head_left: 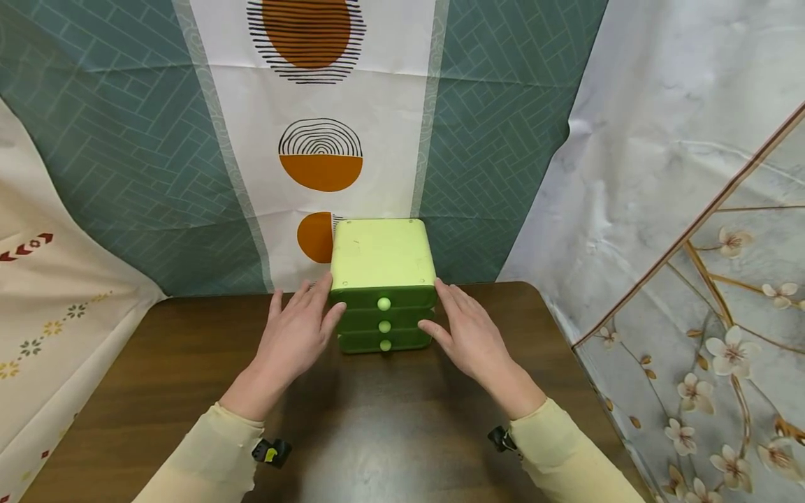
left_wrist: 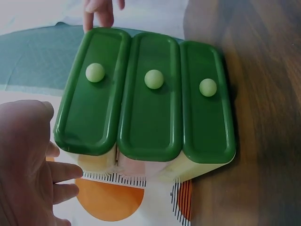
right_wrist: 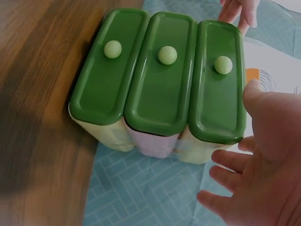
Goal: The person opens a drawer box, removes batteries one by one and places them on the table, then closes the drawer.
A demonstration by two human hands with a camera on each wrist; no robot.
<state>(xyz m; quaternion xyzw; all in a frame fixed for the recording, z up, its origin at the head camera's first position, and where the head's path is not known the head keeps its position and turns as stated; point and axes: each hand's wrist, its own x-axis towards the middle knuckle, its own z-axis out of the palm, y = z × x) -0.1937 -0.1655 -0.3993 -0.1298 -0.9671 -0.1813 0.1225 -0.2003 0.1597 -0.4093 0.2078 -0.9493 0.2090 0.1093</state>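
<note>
A small three-drawer organizer stands at the back of the table, with a pale green top and dark green drawer fronts. Each front carries a round light green knob, and all three drawers are closed. My left hand is at its left side, fingers extended along the upper edge. On the opposite side my right hand mirrors it, fingertips right at the top corner. Both wrist views show the drawer fronts close up, with the fingers spread beside the side walls.
The brown wooden table runs from the organizer toward me. Behind it hangs a patterned cloth with orange and black shapes. A cream cloth borders the left, and a flowered marbled cloth the right.
</note>
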